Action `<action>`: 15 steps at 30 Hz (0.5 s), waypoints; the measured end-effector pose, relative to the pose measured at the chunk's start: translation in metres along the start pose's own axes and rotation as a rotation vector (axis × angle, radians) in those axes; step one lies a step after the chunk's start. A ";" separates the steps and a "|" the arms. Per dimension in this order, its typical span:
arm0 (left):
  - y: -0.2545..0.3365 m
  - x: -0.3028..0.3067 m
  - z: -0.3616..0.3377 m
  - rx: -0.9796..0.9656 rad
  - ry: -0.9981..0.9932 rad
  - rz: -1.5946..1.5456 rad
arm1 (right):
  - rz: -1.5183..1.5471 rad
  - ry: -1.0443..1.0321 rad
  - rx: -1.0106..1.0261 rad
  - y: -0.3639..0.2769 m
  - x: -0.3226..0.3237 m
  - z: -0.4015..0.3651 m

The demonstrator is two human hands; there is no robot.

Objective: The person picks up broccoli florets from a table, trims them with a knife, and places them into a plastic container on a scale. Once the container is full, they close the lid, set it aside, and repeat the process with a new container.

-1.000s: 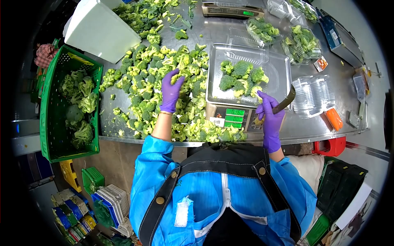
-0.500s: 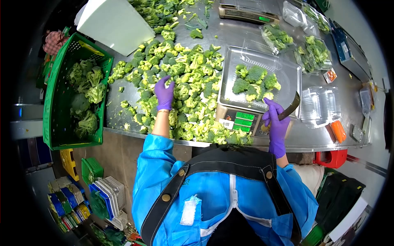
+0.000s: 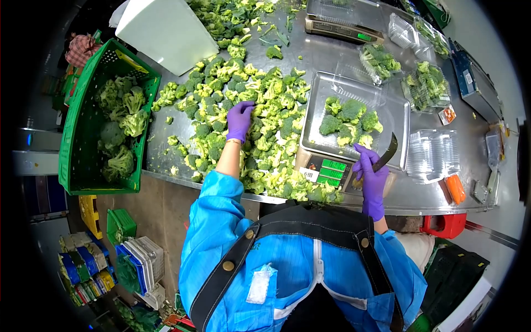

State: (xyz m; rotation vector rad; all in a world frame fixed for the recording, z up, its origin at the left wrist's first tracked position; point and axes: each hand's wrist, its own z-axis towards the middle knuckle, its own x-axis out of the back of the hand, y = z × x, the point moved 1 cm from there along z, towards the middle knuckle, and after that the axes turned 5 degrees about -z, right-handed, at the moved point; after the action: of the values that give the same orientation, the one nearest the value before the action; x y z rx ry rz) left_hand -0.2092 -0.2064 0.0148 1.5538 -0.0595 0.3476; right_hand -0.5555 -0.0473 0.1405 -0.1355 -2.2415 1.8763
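On the steel table (image 3: 423, 191) before you, your left hand (image 3: 239, 120) rests on the heap of broccoli pieces (image 3: 271, 99), fingers bent down among them; whether they grip one cannot be told. Your right hand (image 3: 371, 176) is closed round a knife (image 3: 389, 152), blade up, just beside the scale (image 3: 330, 169), whose tray (image 3: 398, 110) holds more pieces. A green crate (image 3: 72, 127) of whole heads stands at your left

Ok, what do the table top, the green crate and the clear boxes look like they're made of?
Table top: likely stainless steel, brushed grey with soft reflections. Green crate: moulded plastic, matte, with perforated lattice walls. Clear boxes: thin transparent plastic, glossy, with the table showing through the nested stack.
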 end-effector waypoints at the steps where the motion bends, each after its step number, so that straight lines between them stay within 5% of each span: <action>1: 0.000 0.004 -0.002 0.033 0.029 -0.012 | 0.014 -0.002 -0.008 0.002 -0.001 0.001; 4: 0.008 0.006 -0.007 -0.244 0.024 0.406 | 0.010 -0.018 -0.034 0.001 -0.007 0.000; 9: 0.011 -0.024 -0.009 -0.184 -0.082 0.932 | -0.021 -0.077 -0.015 0.000 -0.014 0.000; 13: 0.004 -0.014 0.005 -0.143 -0.032 0.505 | -0.036 -0.060 -0.001 -0.002 -0.007 -0.003; 15: 0.007 -0.007 0.000 -0.043 0.011 0.021 | -0.030 -0.037 -0.012 0.000 -0.004 -0.003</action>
State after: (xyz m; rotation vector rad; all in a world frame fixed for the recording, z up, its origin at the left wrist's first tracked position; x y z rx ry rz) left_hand -0.2170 -0.2081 0.0196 1.5095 -0.0737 0.3692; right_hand -0.5509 -0.0449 0.1404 -0.0695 -2.2660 1.8654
